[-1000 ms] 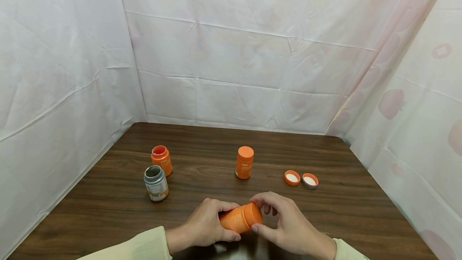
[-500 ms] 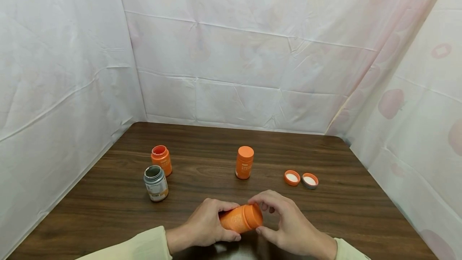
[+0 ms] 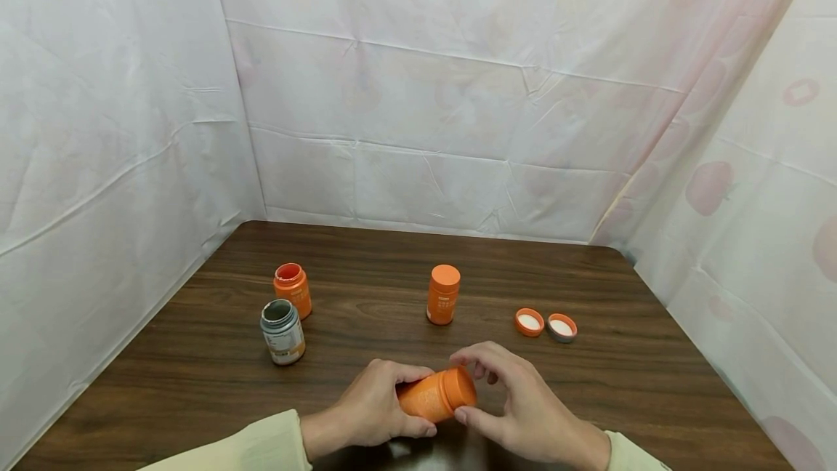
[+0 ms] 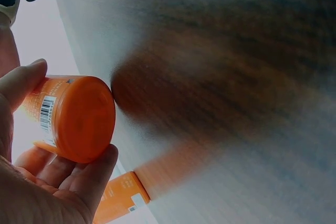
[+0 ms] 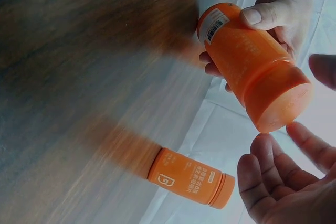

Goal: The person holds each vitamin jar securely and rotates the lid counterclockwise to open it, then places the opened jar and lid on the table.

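Note:
My left hand (image 3: 369, 402) grips an orange bottle (image 3: 428, 398), tilted with its orange screw cap (image 3: 463, 387) toward my right hand. A barcode label (image 5: 214, 25) shows near the bottle's base. My right hand (image 3: 523, 405) is at the cap, thumb on one side and fingers on the other. From the right wrist view, a fingertip (image 5: 299, 128) meets the cap's edge or is very close to it, while the thumb (image 5: 323, 69) stands slightly apart. The left wrist view shows the bottle's base (image 4: 86, 119), with thumb and fingers around the body.
Another capped orange bottle (image 3: 442, 300) stands upright beyond my hands. To the left are an uncapped orange bottle (image 3: 297, 296) and an uncapped grey bottle (image 3: 284, 340). Two caps, orange (image 3: 529, 322) and grey-orange (image 3: 561, 327), lie inside-up on the right of the wooden table (image 3: 366, 253).
My right hand's fingers have lifted slightly off the cap's far side. The thumb moved off the cap's near edge, then back toward it. My left hand and the bottle have stayed in place.

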A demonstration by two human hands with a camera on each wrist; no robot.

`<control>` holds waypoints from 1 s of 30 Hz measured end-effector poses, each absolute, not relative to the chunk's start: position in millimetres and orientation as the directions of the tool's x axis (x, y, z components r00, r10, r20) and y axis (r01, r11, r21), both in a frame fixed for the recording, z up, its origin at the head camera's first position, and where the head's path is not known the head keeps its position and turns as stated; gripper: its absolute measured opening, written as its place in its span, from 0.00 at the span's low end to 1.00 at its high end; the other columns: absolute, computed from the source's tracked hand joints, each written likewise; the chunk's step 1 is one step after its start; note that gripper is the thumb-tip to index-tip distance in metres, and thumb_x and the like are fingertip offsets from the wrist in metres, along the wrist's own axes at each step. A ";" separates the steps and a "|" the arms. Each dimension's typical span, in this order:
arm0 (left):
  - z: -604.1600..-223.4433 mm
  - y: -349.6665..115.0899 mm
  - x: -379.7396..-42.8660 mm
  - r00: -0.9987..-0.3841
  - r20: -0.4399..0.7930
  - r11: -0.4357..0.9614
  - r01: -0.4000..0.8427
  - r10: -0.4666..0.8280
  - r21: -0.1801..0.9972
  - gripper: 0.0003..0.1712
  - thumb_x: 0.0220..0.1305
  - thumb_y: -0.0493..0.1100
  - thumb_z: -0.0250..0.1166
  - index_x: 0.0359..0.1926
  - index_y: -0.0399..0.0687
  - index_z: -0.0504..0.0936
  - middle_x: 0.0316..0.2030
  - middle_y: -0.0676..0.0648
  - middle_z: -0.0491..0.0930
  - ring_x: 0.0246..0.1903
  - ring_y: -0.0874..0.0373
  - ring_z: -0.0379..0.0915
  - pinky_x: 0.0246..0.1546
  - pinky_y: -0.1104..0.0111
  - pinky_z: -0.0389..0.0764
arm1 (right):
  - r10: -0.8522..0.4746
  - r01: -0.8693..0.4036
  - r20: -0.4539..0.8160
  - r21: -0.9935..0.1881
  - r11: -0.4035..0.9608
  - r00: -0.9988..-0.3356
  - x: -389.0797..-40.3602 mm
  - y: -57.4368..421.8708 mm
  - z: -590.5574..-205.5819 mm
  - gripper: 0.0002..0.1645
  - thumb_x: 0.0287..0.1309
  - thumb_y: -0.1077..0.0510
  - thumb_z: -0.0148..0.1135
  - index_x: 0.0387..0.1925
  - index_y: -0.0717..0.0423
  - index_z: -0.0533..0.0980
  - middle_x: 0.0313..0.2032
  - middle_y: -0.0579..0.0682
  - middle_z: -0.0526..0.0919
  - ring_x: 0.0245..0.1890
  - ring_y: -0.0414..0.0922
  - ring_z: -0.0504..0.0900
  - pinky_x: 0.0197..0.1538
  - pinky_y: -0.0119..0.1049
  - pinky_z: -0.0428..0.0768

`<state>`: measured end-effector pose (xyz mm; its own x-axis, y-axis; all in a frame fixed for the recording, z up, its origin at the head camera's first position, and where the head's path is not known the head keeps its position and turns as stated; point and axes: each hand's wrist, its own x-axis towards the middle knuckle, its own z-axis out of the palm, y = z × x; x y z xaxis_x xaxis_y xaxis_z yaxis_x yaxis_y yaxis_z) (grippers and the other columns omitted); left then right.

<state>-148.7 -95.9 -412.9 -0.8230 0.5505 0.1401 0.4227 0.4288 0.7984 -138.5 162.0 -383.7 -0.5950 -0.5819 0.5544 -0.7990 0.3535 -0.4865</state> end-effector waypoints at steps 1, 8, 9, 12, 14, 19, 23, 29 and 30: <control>-412.7 -96.0 -148.7 -0.823 0.140 0.429 0.423 0.550 0.798 0.28 0.48 0.51 0.84 0.53 0.62 0.87 0.41 0.65 0.85 0.35 0.71 0.76 0.38 0.72 0.76 | -0.572 -0.788 0.549 -0.493 0.369 -0.610 -138.1 161.9 -383.5 0.32 0.53 0.55 0.80 0.58 0.44 0.76 0.49 0.37 0.81 0.42 0.36 0.77 0.43 0.32 0.77; -412.9 -95.8 -148.5 -0.825 0.135 0.432 0.418 0.549 0.799 0.30 0.47 0.51 0.84 0.54 0.61 0.87 0.43 0.64 0.85 0.36 0.71 0.76 0.39 0.72 0.76 | -0.503 -0.739 0.542 -0.505 0.446 -0.674 -136.4 160.6 -384.0 0.24 0.58 0.48 0.76 0.55 0.39 0.77 0.40 0.35 0.80 0.37 0.33 0.74 0.37 0.33 0.77; -412.9 -95.8 -148.5 -0.825 0.133 0.432 0.416 0.549 0.800 0.30 0.47 0.51 0.84 0.54 0.61 0.87 0.43 0.64 0.85 0.37 0.71 0.76 0.39 0.72 0.76 | -0.495 -0.724 0.528 -0.514 0.461 -0.690 -136.2 160.5 -384.2 0.23 0.59 0.47 0.76 0.54 0.39 0.77 0.39 0.35 0.80 0.36 0.34 0.74 0.36 0.32 0.77; -413.0 -95.8 -148.7 -0.825 0.130 0.432 0.414 0.549 0.802 0.30 0.47 0.51 0.84 0.55 0.61 0.87 0.44 0.64 0.85 0.37 0.70 0.76 0.40 0.71 0.76 | -0.470 -0.660 0.465 -0.552 0.509 -0.751 -135.9 160.2 -384.4 0.20 0.60 0.44 0.74 0.51 0.40 0.79 0.36 0.35 0.80 0.32 0.36 0.75 0.34 0.32 0.76; -413.2 -95.7 -148.6 -0.824 0.132 0.429 0.415 0.551 0.803 0.30 0.47 0.51 0.84 0.55 0.61 0.87 0.44 0.64 0.85 0.37 0.70 0.76 0.40 0.71 0.77 | -0.457 -0.612 0.410 -0.581 0.536 -0.789 -135.5 160.0 -384.1 0.19 0.61 0.42 0.73 0.49 0.41 0.79 0.34 0.35 0.80 0.30 0.38 0.76 0.33 0.32 0.76; -413.6 -95.8 -148.3 -0.821 0.138 0.418 0.417 0.554 0.807 0.30 0.47 0.51 0.84 0.54 0.61 0.87 0.43 0.65 0.85 0.37 0.70 0.77 0.40 0.71 0.77 | -0.455 -0.546 0.320 -0.625 0.558 -0.831 -135.6 159.4 -383.5 0.16 0.61 0.40 0.72 0.44 0.40 0.80 0.30 0.35 0.80 0.26 0.35 0.76 0.29 0.30 0.76; -413.2 -95.8 -148.4 -0.822 0.139 0.414 0.416 0.552 0.809 0.30 0.47 0.50 0.84 0.54 0.62 0.87 0.42 0.65 0.85 0.37 0.70 0.77 0.39 0.71 0.76 | -0.469 -0.551 0.316 -0.634 0.542 -0.825 -136.3 159.3 -383.9 0.13 0.62 0.42 0.72 0.43 0.39 0.80 0.28 0.33 0.79 0.25 0.35 0.76 0.28 0.29 0.75; -413.0 -95.8 -148.6 -0.821 0.136 0.414 0.414 0.555 0.811 0.30 0.47 0.50 0.84 0.54 0.62 0.87 0.42 0.65 0.85 0.37 0.70 0.76 0.39 0.72 0.76 | -0.481 -0.575 0.337 -0.619 0.535 -0.810 -136.8 159.9 -384.6 0.14 0.61 0.42 0.73 0.44 0.38 0.79 0.30 0.32 0.80 0.27 0.40 0.77 0.30 0.29 0.75; -412.9 -95.9 -148.7 -0.821 0.134 0.415 0.413 0.555 0.810 0.30 0.47 0.50 0.84 0.54 0.62 0.87 0.42 0.65 0.85 0.37 0.70 0.76 0.39 0.72 0.76 | -0.483 -0.582 0.343 -0.614 0.533 -0.805 -136.9 160.0 -384.6 0.14 0.61 0.42 0.73 0.45 0.38 0.79 0.30 0.32 0.80 0.28 0.40 0.77 0.31 0.30 0.76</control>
